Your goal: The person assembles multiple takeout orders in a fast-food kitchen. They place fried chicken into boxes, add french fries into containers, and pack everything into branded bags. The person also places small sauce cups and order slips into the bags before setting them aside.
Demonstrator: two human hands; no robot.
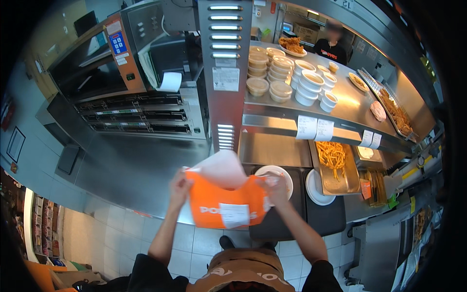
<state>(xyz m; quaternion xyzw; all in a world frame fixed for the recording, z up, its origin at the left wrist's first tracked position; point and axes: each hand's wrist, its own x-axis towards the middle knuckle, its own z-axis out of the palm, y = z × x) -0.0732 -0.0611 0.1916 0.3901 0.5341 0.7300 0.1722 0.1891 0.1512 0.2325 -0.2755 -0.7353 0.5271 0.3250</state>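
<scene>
An orange paper bag (224, 204) with a white inside and a white slip stuck on its front hangs in front of me above the counter edge. My left hand (179, 187) grips its left top corner and my right hand (275, 187) grips its right top corner, holding the mouth apart. Just behind the right hand, a white lidded round container (278, 173) sits on a black tray (292, 214).
A steel counter (131, 170) lies to the left below a holding cabinet (146, 114). To the right are a white plate (316, 187), a fries pan (334, 165) and an upper shelf (340, 104) with stacked cups. Another person (332, 44) stands beyond the shelf.
</scene>
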